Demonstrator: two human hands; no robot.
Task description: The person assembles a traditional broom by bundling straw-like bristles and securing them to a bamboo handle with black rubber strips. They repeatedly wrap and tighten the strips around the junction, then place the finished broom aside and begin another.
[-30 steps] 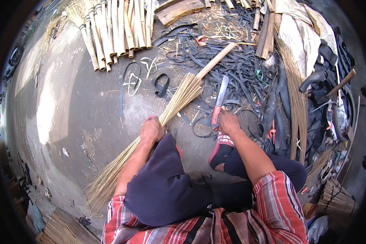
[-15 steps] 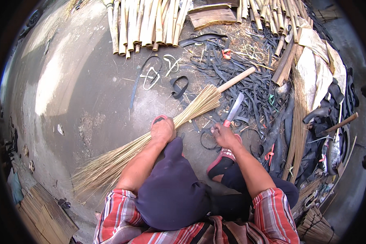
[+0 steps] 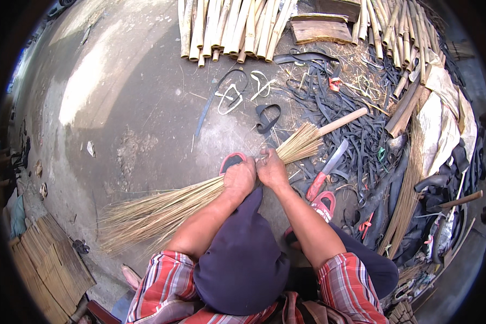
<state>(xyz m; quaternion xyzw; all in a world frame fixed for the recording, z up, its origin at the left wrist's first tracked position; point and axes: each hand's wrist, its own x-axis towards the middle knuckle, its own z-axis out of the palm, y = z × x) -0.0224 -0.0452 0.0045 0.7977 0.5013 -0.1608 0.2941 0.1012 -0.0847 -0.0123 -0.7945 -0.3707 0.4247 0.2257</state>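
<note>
A broom of thin straw-coloured sticks [image 3: 156, 213] lies slantwise before me, its light wooden handle [image 3: 343, 121] pointing to the upper right. Round its bundled middle my left hand [image 3: 240, 175] is closed. Right beside it, my right hand [image 3: 271, 167] rests over the bundle with fingers curled in a pinch; what they pinch is hidden. A knife [image 3: 329, 167] with a red handle and pale blade lies on the ground to the right of my right hand, near a pink sandal [image 3: 324, 204] on my foot. Another red-rimmed sandal [image 3: 232, 161] shows behind my left hand.
Bamboo poles [image 3: 235, 27] lie at the far side. Tangled black rubber strips [image 3: 337, 121] cover the ground at right, next to a bundle of thin sticks [image 3: 407, 200] and pale sacking [image 3: 437, 113]. A loose black loop [image 3: 267, 117] lies beyond my hands. Wooden slats [image 3: 54, 264] lie lower left.
My right hand has moved left from beside the knife's handle to the broom, next to my left hand. The knife stays on the ground. The whole view has shifted a little.
</note>
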